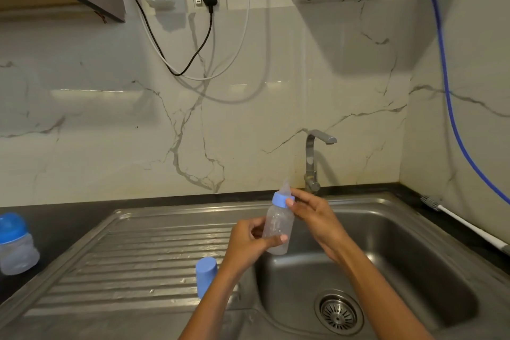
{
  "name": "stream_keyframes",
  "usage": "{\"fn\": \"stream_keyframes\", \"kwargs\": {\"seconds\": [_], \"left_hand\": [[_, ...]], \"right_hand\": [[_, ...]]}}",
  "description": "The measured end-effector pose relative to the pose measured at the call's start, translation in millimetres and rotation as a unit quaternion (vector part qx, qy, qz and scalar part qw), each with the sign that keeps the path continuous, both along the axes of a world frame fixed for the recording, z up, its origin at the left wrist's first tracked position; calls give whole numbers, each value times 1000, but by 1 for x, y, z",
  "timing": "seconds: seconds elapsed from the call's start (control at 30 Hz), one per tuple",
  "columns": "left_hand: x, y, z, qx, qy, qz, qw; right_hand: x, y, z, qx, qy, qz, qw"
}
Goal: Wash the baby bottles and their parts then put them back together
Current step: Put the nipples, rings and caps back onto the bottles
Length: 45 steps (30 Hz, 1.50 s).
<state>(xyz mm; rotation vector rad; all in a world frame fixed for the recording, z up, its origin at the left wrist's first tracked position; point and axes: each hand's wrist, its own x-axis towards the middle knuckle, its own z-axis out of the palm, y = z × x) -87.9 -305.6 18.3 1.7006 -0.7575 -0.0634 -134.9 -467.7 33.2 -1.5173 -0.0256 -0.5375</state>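
Observation:
A clear baby bottle (277, 226) with a blue collar ring (281, 199) and a clear teat on top is held upright above the left edge of the sink basin. My left hand (248, 243) grips the bottle's body from the left. My right hand (311, 212) pinches the blue collar ring with thumb and fingers. A blue bottle cap (205, 279) stands on the ribbed drainboard, partly hidden by my left forearm. A second bottle (16, 246), short and wide with a blue lid, stands on the dark counter at the far left.
The steel sink (414, 270) has a drain (339, 312) at the bottom and a tap (313, 163) at the back. A bottle brush (455, 221) lies on the counter at the right. Cables and a blue hose hang on the marble wall.

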Motion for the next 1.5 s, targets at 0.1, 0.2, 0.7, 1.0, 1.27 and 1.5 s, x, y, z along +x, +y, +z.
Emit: {"fn": "stream_keyframes", "kwargs": {"seconds": [0.1,0.2,0.7,1.0,1.27,1.5], "left_hand": [[-1,0,-2,13,-35,-2,999],[-1,-1,-1,4,-26,0,1000],[3,11,7,-30,52,-29,998],[-1,14,10,0,59,-96,994],[-3,9,5,10,21,-60,998],[4,20,11,-22,85,-95,992]], "right_hand": [[1,7,-6,14,-11,-84,996],[3,10,-7,7,-10,-82,997],[3,3,-2,82,-19,36,996],[-2,2,0,98,9,100,990],[-3,17,-3,39,27,-55,997],[-4,2,3,148,2,122,981]]}}
